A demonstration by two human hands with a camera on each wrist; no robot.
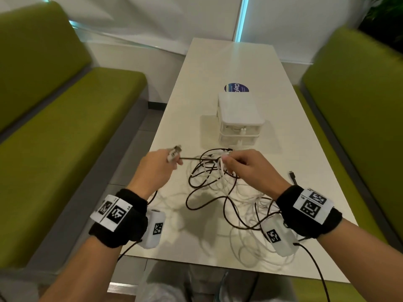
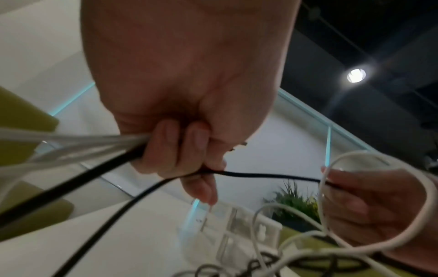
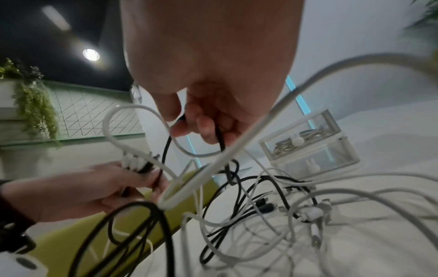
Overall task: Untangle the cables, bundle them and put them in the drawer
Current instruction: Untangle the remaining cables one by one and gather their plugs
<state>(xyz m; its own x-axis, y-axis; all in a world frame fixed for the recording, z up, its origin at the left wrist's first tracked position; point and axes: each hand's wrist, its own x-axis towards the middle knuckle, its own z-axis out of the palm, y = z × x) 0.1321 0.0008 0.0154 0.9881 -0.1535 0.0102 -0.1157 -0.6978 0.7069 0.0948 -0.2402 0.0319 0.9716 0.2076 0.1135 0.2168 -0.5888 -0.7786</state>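
Two hands raised above the white bench (image 1: 283,118). Our left hand (image 1: 156,168) grips gathered plug ends; our right hand (image 1: 250,168) pinches a thin black cable (image 1: 197,158) drawn taut between them. The black and white cable tangle (image 1: 218,192) lies just before the shut white plastic drawer unit (image 1: 238,118). Risk, we judge: pulling harder tightens the knot.
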